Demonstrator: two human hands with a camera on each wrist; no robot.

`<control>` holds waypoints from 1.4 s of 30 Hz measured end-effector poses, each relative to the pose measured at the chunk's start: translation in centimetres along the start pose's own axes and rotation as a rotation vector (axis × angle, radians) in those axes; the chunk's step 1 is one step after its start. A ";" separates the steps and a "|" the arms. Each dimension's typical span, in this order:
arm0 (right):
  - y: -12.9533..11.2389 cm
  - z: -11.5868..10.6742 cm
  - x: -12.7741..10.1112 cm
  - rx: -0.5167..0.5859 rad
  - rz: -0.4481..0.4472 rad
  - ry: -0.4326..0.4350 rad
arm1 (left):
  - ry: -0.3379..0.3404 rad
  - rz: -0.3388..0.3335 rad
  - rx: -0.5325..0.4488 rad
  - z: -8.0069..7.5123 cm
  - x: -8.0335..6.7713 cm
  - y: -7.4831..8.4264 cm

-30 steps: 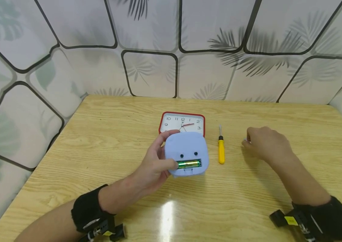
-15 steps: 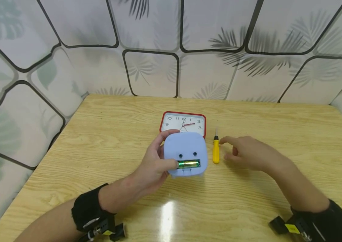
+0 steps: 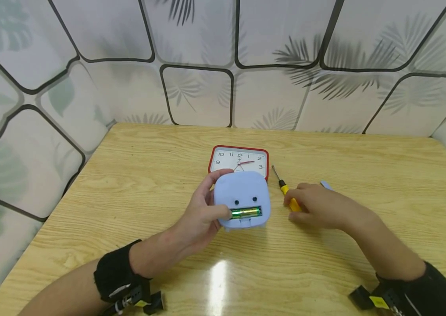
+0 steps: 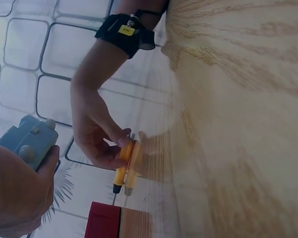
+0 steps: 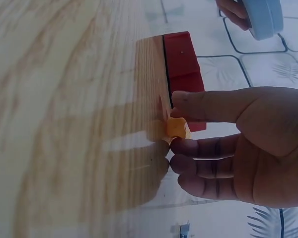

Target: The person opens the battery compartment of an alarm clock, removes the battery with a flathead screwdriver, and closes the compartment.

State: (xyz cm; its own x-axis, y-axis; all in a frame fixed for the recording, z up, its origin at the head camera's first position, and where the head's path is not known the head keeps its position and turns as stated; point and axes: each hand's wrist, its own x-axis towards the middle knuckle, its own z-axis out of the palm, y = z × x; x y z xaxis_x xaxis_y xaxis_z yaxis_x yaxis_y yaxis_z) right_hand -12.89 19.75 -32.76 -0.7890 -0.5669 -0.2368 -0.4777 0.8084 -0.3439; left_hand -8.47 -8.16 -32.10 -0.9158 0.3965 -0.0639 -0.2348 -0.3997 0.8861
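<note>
My left hand (image 3: 203,210) holds a light-blue clock (image 3: 242,186) with its back up, the thumb at the open battery compartment. Inside that compartment lies a green and gold battery (image 3: 246,213). To the right, my right hand (image 3: 321,206) pinches the yellow handle of a screwdriver (image 3: 284,189) between thumb and fingers, low over the table. Its metal tip points away and to the left. In the right wrist view the handle's orange-yellow end (image 5: 177,128) shows between thumb and fingertips. The left wrist view shows the clock's feet (image 4: 26,152).
A red-framed clock (image 3: 238,159) lies face up behind the light-blue one, which partly covers it. Just beyond my right hand is a small light-blue piece (image 3: 326,185) on the wooden table (image 3: 148,175). Patterned walls (image 3: 195,96) stand behind and to the left.
My right hand has left the small light-blue piece, moved left to the screwdriver and taken its handle. The screwdriver has turned, its tip swinging left. The left hand stays almost still.
</note>
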 end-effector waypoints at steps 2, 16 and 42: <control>0.0 0.0 -0.1 -0.005 0.007 0.014 | -0.001 -0.001 0.000 0.0 0.0 0.0; -0.2 -0.8 -0.6 -0.083 0.161 0.206 | 0.007 -0.017 0.051 0.0 0.0 -0.1; -2.1 -1.8 -0.5 0.170 -0.303 1.419 | 0.020 -0.015 0.057 -0.1 0.0 -0.1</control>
State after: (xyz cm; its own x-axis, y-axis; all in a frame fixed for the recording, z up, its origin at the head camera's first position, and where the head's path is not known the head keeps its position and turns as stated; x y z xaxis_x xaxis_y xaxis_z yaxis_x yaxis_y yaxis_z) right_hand -12.21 18.64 -30.28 -0.4270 0.0015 0.9042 -0.7202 0.6041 -0.3412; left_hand -8.42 -8.18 -32.26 -0.9188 0.3852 -0.0860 -0.2301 -0.3457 0.9097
